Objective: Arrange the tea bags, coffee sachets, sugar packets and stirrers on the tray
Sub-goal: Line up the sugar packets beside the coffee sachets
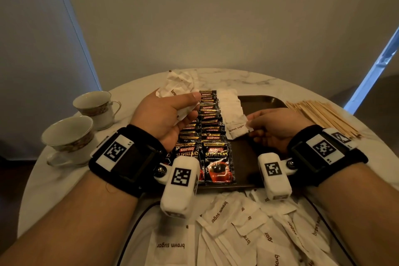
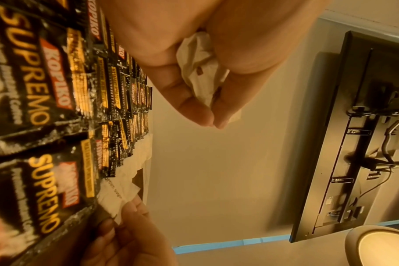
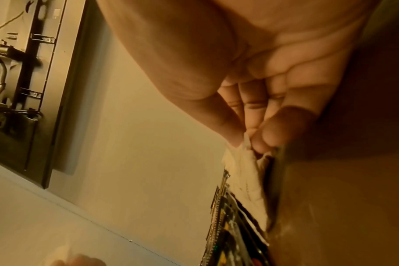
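A dark brown tray [image 1: 261, 101] lies on the round marble table. Two overlapping rows of black Kopiko coffee sachets [image 1: 210, 127] fill its left part, and a row of white brown sugar packets [image 1: 230, 106] runs beside them. My left hand [image 1: 170, 112] hovers over the sachets and grips a bunch of white sugar packets [image 2: 202, 72]. My right hand [image 1: 274, 126] pinches the corner of the nearest sugar packet [image 1: 237, 128] in the row, low over the tray; in the right wrist view thumb and fingers [image 3: 228, 129] squeeze its paper edge [image 3: 244, 162].
Several loose brown sugar packets [image 1: 248, 229] lie on the table's near edge. Wooden stirrers [image 1: 323, 112] are piled to the right of the tray. Two teacups [image 1: 95, 106] [image 1: 69, 134] stand at the left. More crumpled packets [image 1: 179, 84] lie behind my left hand.
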The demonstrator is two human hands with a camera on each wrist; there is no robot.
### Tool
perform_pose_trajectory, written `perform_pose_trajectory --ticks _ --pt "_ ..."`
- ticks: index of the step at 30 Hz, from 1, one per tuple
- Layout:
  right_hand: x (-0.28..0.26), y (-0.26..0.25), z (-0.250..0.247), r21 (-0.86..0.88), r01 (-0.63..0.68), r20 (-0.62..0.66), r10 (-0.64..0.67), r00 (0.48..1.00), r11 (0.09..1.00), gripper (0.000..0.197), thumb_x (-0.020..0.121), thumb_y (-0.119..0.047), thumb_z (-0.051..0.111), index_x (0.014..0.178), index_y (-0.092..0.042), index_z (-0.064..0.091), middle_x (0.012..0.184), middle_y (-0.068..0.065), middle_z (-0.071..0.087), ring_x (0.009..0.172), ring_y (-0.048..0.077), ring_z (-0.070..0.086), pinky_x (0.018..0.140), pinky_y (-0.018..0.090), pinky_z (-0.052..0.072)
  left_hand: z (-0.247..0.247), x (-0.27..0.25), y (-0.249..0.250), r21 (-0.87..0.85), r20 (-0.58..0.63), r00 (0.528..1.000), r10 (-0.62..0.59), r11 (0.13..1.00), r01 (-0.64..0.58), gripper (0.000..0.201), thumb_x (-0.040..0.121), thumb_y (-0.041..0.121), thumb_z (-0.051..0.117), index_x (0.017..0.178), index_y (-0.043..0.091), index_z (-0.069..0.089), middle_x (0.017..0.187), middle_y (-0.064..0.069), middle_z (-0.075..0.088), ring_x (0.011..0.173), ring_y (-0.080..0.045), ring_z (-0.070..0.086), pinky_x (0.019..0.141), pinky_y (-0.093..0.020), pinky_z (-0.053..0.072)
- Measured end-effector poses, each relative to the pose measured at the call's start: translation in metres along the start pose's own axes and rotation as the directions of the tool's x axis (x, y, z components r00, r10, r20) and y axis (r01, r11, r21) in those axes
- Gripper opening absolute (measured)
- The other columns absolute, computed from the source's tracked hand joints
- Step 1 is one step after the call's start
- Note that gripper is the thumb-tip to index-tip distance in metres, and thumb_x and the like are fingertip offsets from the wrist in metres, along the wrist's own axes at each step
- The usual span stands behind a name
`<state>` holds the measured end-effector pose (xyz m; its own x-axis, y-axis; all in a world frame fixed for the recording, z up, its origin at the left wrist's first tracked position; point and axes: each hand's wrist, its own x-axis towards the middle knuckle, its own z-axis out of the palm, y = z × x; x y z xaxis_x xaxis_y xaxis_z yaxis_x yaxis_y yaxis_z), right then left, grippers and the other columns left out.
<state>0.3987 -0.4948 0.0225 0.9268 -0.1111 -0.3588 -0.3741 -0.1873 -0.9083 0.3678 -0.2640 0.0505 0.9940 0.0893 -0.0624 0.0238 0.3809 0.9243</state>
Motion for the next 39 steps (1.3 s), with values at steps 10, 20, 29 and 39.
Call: perform_pose_trajectory --ticks 10,20,29,39 --pt "-0.001 -0.001 0.001 0.002 0.033 -0.048 -0.033 0.998 0.999 0.021 0.094 0.008 0.059 0.106 -0.006 0.068 0.096 0.015 0.074 0.067 0.015 0.063 0.056 0.025 0.051 0.000 -0.003 0.004 -0.014 0.000 1.000 0.022 1.000 -0.022 0.029 0.083 0.002 0.078 0.110 0.006 0.069 0.072 0.002 0.074 0.062 -0.009 0.070 0.052 -0.019 0.053" --pt "-0.006 -0.002 0.001 0.033 -0.012 -0.019 0.012 1.000 0.999 0.020 0.094 0.008 0.060 0.112 -0.001 0.065 0.100 0.021 0.071 0.072 0.021 0.069 0.059 0.030 0.058 0.000 -0.003 0.003 -0.004 -0.013 1.000 0.018 1.000 -0.018 0.028 0.082 0.002 0.079 0.108 0.006 0.069 0.073 0.001 0.075 0.062 -0.010 0.071 0.053 -0.019 0.054" --pt "-0.010 -0.006 0.008 0.053 0.040 -0.006 -0.039 0.999 0.998 0.013 0.098 -0.007 0.062 0.110 -0.002 0.064 0.070 0.007 0.059 0.060 0.018 0.062 0.061 0.030 0.055 0.000 -0.002 0.001 0.029 -0.002 1.000 0.004 1.000 -0.004 0.015 0.085 0.003 0.077 0.098 0.005 0.071 0.071 -0.001 0.073 0.061 -0.010 0.069 0.053 -0.019 0.054" --pt "-0.017 -0.010 0.008 0.091 -0.056 0.042 0.053 0.998 0.994 0.018 0.099 -0.019 0.064 0.105 -0.002 0.065 0.105 0.019 0.071 0.099 0.030 0.073 0.091 0.039 0.058 0.000 -0.001 -0.001 0.038 0.004 1.000 -0.016 0.999 0.016 0.015 0.084 0.005 0.078 0.097 0.006 0.072 0.071 0.000 0.073 0.062 -0.010 0.070 0.054 -0.019 0.054"
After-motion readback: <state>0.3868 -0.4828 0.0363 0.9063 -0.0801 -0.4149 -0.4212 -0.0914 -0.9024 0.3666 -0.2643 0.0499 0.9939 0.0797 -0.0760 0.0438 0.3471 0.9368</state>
